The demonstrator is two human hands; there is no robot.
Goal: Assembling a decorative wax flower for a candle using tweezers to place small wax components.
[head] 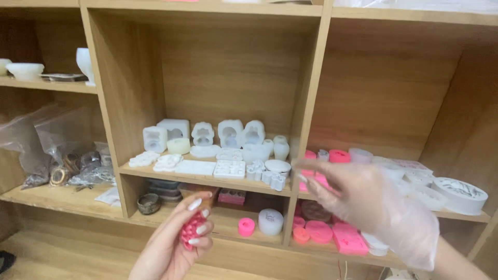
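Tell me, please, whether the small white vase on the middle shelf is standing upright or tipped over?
Upright. The small white vase stands on its base on the wooden shelf, neck pointing up, beside the white moulds.

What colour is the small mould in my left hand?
Pink; the small mould shows between the left hand's fingers in the head view.

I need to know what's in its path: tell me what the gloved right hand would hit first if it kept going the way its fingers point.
Likely the wooden upright between the shelf bays: the right hand points its blurred fingers left toward it. Depth is unclear, so it could pass in front.
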